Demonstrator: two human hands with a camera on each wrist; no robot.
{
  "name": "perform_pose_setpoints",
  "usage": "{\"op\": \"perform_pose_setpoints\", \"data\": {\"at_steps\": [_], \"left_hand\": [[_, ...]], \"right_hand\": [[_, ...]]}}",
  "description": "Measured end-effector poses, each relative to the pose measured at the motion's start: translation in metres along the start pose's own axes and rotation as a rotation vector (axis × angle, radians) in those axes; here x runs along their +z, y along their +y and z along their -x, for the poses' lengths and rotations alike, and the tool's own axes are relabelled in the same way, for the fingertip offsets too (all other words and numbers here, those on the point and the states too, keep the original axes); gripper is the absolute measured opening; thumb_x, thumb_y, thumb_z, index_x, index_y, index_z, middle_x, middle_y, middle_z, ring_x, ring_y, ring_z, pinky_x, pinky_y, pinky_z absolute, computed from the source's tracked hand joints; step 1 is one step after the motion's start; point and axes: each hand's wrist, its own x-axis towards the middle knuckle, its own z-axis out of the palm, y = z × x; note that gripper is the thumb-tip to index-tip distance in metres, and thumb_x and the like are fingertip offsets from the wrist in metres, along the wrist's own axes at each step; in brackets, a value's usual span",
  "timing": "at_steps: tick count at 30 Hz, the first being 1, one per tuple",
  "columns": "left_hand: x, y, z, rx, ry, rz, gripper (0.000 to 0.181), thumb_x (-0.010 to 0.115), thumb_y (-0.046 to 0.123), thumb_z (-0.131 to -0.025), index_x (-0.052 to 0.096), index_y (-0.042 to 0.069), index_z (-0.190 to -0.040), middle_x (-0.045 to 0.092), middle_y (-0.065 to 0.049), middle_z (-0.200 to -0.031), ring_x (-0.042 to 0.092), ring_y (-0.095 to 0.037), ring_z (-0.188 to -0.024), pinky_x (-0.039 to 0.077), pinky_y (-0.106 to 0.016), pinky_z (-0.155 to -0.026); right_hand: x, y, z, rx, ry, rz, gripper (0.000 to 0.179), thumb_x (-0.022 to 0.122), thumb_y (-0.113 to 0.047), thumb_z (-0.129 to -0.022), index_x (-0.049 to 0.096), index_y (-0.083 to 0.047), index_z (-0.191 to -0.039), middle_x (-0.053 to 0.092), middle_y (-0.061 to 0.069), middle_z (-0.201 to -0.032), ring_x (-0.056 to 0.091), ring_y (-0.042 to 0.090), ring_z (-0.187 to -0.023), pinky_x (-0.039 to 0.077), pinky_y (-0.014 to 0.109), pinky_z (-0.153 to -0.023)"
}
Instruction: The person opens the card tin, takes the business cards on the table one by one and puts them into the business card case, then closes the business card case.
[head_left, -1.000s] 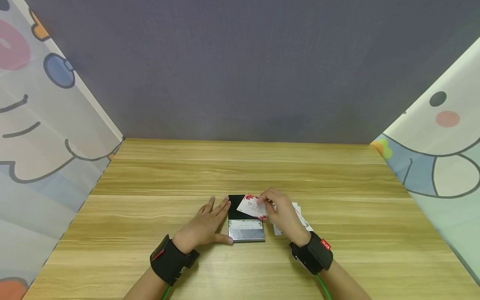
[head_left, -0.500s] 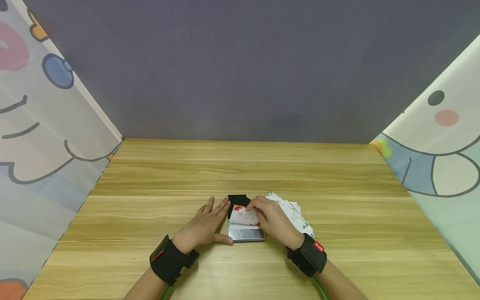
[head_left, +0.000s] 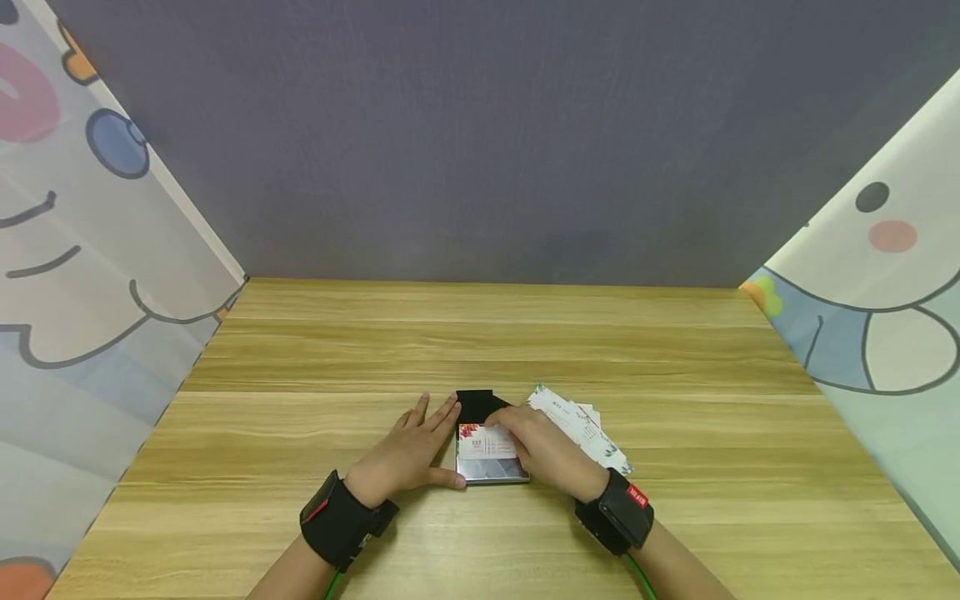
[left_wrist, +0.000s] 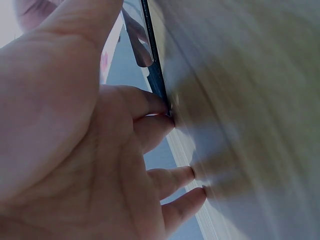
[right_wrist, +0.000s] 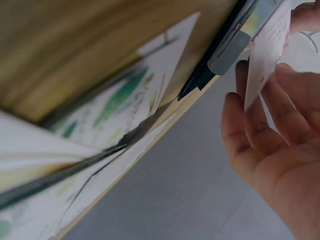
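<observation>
A business card case point(head_left: 491, 473), black with a silver front pocket, lies flat between the hands. My right hand point(head_left: 551, 450) pinches a white business card point(head_left: 478, 443) with red flowers. In the head view the card's lower edge lines up with the top of the silver pocket. From the right wrist view, the thumb and fingers are on either side of the card point(right_wrist: 267, 55), tilted over the case. My left hand point(head_left: 408, 454) has its fingers spread, fingertips and thumb at the case's left edge. Part of the case's right side is hidden behind the right hand.
Right of the case, several white business cards point(head_left: 577, 429) with green leaf prints lie fanned on the wooden table point(head_left: 360, 350). A dark grey panel point(head_left: 487, 150) stands behind the table, with cartoon-printed sheets at both sides.
My right hand has brought the flowered card left and toward me, from above the black part to the silver pocket, and the card has straightened. My left hand has stayed still.
</observation>
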Motion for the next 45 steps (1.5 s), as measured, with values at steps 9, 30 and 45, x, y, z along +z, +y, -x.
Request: {"op": "perform_pose_setpoints", "data": {"at_steps": [9,30,45], "left_hand": [[0.000,0.000,0.000,0.000,-0.008,-0.001,0.099,0.063,0.058,-0.073,0.021,0.006,-0.146,0.013,-0.005,-0.154,0.008,-0.045,-0.138,0.021,-0.054,-0.107],[0.002,-0.002,-0.001,-0.005,-0.001,0.006,0.100,0.063,0.059,-0.072,0.021,0.006,-0.146,0.014,-0.005,-0.154,0.009,-0.045,-0.137,0.022,-0.055,-0.107],[0.003,-0.003,-0.002,-0.001,-0.007,0.002,0.100,0.062,0.059,-0.072,0.019,0.007,-0.146,0.013,-0.006,-0.154,0.007,-0.046,-0.137,0.021,-0.056,-0.107]], "right_hand": [[0.002,-0.001,0.003,-0.034,-0.090,0.067,0.027,0.051,0.006,-0.086,0.064,-0.007,-0.106,0.065,0.003,-0.103,0.059,0.017,-0.099,0.048,0.032,-0.085],[-0.013,0.003,0.008,0.017,-0.018,0.138,0.025,0.065,-0.005,-0.081,0.064,-0.010,-0.105,0.064,0.001,-0.103,0.060,0.015,-0.093,0.050,0.031,-0.079],[-0.031,0.030,0.018,0.404,0.059,0.179,0.040,0.074,-0.008,-0.074,0.061,0.001,-0.111,0.061,0.019,-0.109,0.057,0.036,-0.100,0.049,0.045,-0.080]]}}
